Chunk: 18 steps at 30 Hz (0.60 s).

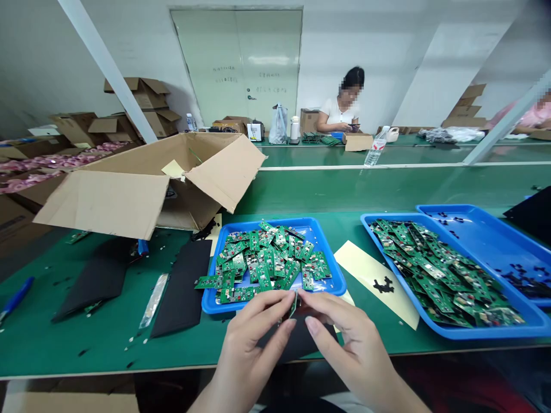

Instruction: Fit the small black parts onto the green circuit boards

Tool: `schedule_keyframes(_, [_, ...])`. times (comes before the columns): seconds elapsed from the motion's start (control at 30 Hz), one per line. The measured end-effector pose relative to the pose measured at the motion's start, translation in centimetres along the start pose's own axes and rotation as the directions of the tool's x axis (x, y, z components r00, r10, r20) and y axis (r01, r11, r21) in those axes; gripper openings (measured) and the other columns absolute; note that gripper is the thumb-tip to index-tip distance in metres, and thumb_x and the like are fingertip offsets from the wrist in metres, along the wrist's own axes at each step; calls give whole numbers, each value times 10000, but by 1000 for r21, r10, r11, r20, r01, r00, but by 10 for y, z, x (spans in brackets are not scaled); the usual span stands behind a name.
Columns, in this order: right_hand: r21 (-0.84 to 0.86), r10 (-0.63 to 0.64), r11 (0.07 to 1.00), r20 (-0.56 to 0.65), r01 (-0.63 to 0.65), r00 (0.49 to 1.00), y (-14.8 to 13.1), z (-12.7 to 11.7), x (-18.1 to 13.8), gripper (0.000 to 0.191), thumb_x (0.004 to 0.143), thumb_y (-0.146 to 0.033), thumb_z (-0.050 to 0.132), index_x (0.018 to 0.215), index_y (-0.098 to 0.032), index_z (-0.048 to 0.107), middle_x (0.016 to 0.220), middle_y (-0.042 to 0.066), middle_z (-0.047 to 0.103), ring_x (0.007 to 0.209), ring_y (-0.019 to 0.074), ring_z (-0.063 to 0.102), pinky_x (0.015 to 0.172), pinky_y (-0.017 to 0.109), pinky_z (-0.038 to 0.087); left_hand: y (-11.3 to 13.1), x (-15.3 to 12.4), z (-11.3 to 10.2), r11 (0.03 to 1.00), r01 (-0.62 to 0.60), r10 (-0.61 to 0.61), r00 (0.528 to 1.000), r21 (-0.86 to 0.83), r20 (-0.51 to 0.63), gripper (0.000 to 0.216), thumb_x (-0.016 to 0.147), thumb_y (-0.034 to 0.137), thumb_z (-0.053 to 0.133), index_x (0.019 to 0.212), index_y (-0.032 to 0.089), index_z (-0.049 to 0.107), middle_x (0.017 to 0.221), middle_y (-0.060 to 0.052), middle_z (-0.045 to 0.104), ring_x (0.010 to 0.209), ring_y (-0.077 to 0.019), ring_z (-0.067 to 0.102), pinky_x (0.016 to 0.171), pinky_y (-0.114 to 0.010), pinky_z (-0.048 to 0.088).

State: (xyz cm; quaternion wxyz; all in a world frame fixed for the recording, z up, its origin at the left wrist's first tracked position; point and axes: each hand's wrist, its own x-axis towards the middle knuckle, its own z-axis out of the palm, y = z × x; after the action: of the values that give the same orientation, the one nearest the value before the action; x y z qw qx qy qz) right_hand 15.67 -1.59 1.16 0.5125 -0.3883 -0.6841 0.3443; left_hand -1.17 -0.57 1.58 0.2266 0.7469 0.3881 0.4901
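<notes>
A small green circuit board [294,305] stands edge-on between my two hands at the front of the table. My left hand [253,335] pinches it with the thumb and fingers. The fingertips of my right hand [355,335] close in on its right side, with the index finger at its upper edge; the thumb is a little lower. Fingers cover much of the board. Just beyond, a blue tray [338,275] holds a heap of loose circuit boards [267,261]. To the right, a second blue tray [447,331] is piled with more boards [443,275].
Small black parts [383,285] lie on a cream paper strip [400,304]; others are in the far-right blue tray [465,215]. An open cardboard box [129,189], black sheets [183,287] and a blue-handled tool [17,297] are leftward. A co-worker [342,106] sits across.
</notes>
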Motion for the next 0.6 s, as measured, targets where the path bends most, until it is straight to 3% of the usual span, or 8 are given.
schedule_keyframes(0.13, [160,124,978,50,-130,991,5,-5,-3,289,921,-271,542,1187,-222,642,1045,104,715,930,215,690,801,336,586,-4,-4,1,999,-30,31,998,25,-47,332,802,125,679,1116,232,677,987,-59,740,886,-187,712,776,-268,598])
schedule_keyframes(0.27, [306,214,920,132,-246,968,4,-13,-3,235,944,-377,514,947,-191,657,834,66,711,748,170,686,686,269,573,-3,-4,-3,956,-212,233,969,201,-85,381,813,46,627,1157,210,637,985,-72,722,880,-188,703,767,-282,600])
schedule_keyframes(0.4, [242,310,902,210,-357,927,-9,-16,-4,298,876,-459,585,788,-177,624,705,36,645,644,153,619,594,249,520,-4,-6,-8,869,-354,385,923,345,-24,375,801,5,603,1116,204,642,958,-70,727,892,-209,705,752,-311,604])
schedule_keyframes(0.6, [158,400,881,253,-445,881,-24,-17,0,160,837,-329,589,786,-181,622,711,27,636,647,144,589,547,231,470,-8,-12,-9,816,-424,470,882,394,-24,320,807,34,618,1089,180,656,976,-67,718,918,-222,695,802,-375,600])
